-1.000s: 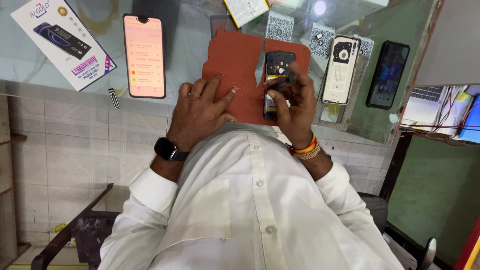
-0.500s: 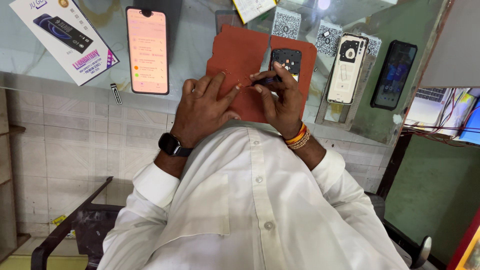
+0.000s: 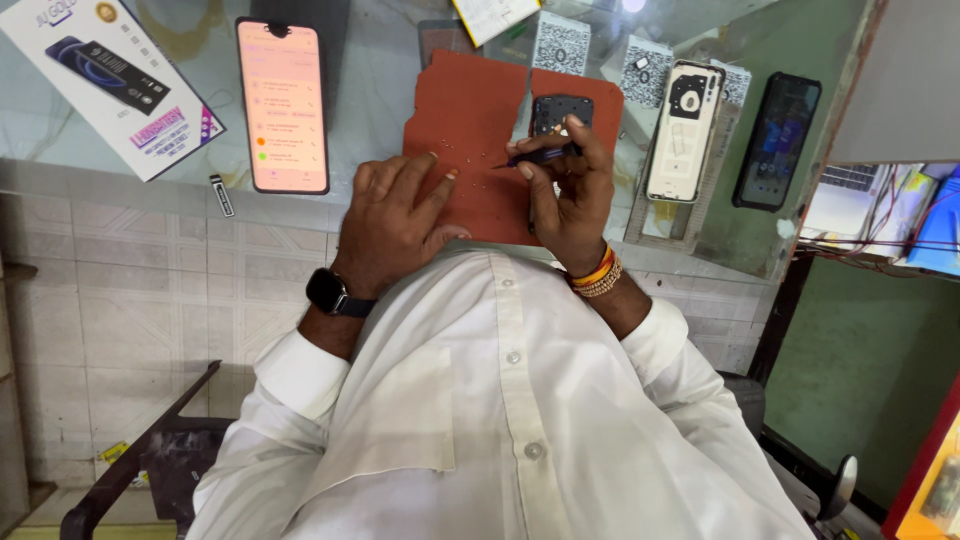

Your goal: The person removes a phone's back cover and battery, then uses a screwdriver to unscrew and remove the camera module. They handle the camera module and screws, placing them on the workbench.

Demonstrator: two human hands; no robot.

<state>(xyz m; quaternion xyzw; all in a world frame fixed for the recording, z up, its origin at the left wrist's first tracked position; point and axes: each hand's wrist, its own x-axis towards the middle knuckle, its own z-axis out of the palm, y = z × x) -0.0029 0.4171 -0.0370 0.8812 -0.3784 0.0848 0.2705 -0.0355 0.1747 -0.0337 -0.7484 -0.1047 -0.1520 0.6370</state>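
Bright, even daylight fills the head view, with a blown-out white glare spot at the top edge, right of centre. The pale glass counter top [image 3: 90,140] carries soft, milky reflections in the upper left of the frame. The lit screen of the orange-pink smartphone [image 3: 283,105] glows. Shadows are faint beneath the hands. Focus is sharp mid-frame; wide-angle distortion bends the lines toward the right and lower edges, where detail softens.
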